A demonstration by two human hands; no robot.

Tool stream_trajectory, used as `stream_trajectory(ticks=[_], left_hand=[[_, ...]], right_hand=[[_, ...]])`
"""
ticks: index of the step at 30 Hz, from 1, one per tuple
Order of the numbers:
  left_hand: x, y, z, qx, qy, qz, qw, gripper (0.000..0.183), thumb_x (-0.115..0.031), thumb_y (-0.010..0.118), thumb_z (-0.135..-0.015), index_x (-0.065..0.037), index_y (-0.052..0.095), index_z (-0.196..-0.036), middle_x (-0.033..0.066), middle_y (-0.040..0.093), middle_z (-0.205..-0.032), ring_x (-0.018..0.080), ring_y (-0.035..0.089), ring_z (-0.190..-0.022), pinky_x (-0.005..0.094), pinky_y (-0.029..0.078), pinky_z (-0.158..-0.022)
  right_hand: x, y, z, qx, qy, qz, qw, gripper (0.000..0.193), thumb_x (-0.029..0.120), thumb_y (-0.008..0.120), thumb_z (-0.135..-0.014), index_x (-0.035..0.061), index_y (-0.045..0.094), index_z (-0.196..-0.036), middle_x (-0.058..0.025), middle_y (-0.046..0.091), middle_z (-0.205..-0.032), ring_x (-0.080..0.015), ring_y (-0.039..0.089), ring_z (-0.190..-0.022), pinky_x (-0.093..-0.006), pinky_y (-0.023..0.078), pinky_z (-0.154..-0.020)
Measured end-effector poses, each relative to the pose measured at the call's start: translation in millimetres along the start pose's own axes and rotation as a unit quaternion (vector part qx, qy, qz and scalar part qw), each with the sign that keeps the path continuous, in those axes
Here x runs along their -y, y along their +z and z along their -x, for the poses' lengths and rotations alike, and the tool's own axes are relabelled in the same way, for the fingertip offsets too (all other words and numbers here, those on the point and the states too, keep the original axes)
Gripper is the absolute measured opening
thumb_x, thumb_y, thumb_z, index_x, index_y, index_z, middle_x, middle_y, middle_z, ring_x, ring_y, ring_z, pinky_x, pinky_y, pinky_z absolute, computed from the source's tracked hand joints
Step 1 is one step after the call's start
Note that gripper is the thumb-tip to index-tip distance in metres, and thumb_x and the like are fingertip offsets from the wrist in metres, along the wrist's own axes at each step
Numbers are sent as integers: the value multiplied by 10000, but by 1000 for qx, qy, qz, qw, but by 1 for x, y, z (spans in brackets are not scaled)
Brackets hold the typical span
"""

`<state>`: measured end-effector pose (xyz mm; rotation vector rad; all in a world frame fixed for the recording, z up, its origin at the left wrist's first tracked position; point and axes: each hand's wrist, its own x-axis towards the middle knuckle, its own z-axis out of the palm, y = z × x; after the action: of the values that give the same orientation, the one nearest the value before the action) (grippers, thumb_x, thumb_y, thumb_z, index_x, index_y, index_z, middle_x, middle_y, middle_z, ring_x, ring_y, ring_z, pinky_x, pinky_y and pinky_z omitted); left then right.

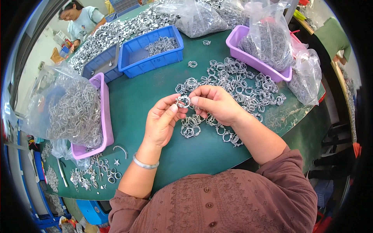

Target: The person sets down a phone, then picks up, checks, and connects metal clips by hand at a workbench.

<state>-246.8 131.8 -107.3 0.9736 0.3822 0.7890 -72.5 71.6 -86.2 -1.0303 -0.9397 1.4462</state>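
Observation:
Both my hands meet above the green table point(132, 97), pinching one small silver metal ring clamp point(183, 101) between them. My left hand point(163, 120), with a silver bangle on its wrist, grips the clamp from the left with thumb and fingers. From the right, my right hand point(215, 103) holds the same clamp with its fingertips. A loose pile of similar metal clamps point(233, 81) is spread on the table just beyond and under my hands.
A blue tray point(134, 64) with a few clamps stands at the back. Purple trays lined with clamp-filled plastic bags stand left point(105, 116) and right point(248, 58). More bags and heaps of clamps lie behind. Another person point(79, 19) works at the far left.

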Motion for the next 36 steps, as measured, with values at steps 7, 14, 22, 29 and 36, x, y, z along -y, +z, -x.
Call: stream_trajectory(ticks=[7, 14, 22, 29, 36], left_hand=[[0, -1, 0, -19, -15, 30, 999, 242, -76, 488, -853, -4, 504, -1084, 78, 579, -930, 163, 583, -810, 268, 483, -721], [-1, 1, 0, -22, -22, 41, 999, 227, -79, 488, -853, -7, 508, -1067, 75, 581, -913, 161, 582, -794, 263, 483, -701], [-3, 2, 3, -15, -15, -9, 1000, 260, -72, 496, -848, -17, 493, -1102, 62, 589, -863, 149, 586, -755, 257, 486, -664], [-4, 5, 3, -8, -12, -13, 1000, 283, -83, 494, -850, -13, 480, -1124, 64, 590, -850, 155, 586, -749, 256, 482, -645], [-3, 2, 3, -2, -13, 13, 1000, 254, -141, 470, -877, -19, 482, -1099, 62, 589, -845, 153, 582, -740, 261, 480, -649]], right_hand=[[2, 2, 1, -4, 25, -13, 1000, 133, 124, 536, -842, 10, 560, -906, -26, 571, -798, -60, 495, -597, -180, 405, -500], [-1, -1, -1, 19, 19, -2, 1000, 125, 97, 555, -823, 6, 564, -908, -22, 572, -779, -56, 496, -597, -178, 402, -499], [-3, 1, 0, -7, -14, 2, 1000, 126, 86, 580, -792, -1, 568, -883, -5, 530, -655, -54, 457, -523, -175, 360, -453], [-1, -1, 0, 2, -9, 13, 1000, 133, 81, 580, -798, -6, 580, -899, -17, 573, -749, -56, 498, -600, -183, 407, -513], [1, 1, 3, 3, -31, 54, 998, 121, 65, 578, -796, 6, 584, -901, 1, 558, -733, -43, 484, -597, -177, 400, -510]])
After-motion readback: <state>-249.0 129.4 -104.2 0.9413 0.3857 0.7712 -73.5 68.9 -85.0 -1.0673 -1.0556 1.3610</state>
